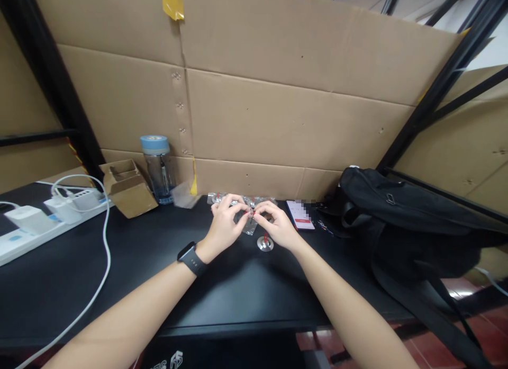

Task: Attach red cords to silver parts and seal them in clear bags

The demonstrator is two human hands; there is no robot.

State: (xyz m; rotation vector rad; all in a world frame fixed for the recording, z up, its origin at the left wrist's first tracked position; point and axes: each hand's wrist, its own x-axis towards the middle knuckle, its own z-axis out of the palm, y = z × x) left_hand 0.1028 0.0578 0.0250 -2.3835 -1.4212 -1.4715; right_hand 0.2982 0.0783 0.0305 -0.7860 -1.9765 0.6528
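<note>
Black table [226, 300], lower half of the frame: we find both hands at work near its centre. The left hand [225, 221], with a dark watch [193, 258] at its wrist, has thumb and forefinger pinched together. The right hand [278, 227] is likewise pinched, its fingertips meeting the other's. Between them we note a small red piece [254, 214], gripped by both; it is too small for us to identify further. A clear plastic bag [249, 229] lies just below the fingertips, and further clear packets [216, 198] lie behind the hands, partly hidden by them. Just below the right hand we record a shiny metal disc [265, 246] with a red cord [265, 236] at its middle. A phone [294, 210] lies right of centre, near a black bag [413, 215]. Left of centre we log a blue-lidded bottle [156, 168] beside an open cardboard box [130, 194]; a power strip [19, 250] occupies the far left.
</note>
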